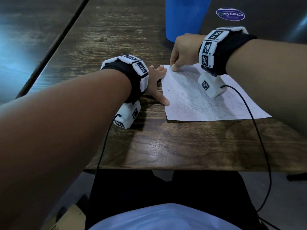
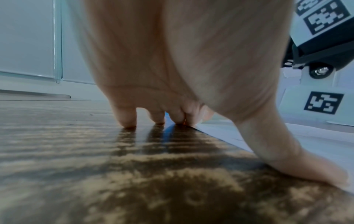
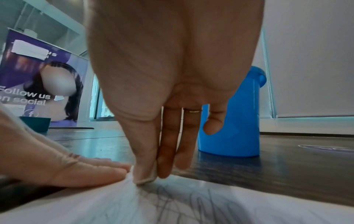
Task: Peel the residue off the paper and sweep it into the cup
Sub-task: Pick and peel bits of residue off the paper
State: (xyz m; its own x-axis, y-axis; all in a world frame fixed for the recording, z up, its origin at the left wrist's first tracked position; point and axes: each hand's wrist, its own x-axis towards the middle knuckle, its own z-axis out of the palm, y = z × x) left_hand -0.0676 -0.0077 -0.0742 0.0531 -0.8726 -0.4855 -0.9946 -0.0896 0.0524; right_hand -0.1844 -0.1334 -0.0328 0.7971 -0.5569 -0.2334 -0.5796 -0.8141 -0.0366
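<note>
While left hand [image 1: 156, 83] steadies, right hand [image 1: 184, 52] pinches paper [image 1: 191, 97].

Dim, bluish light glares off the worktop [image 1: 116, 30] at upper left (wrist views blur close up); edges bend.

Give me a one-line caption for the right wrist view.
Right hand pinches the scribbled paper at its far edge; left hand lies alongside, blue cup behind.
</note>
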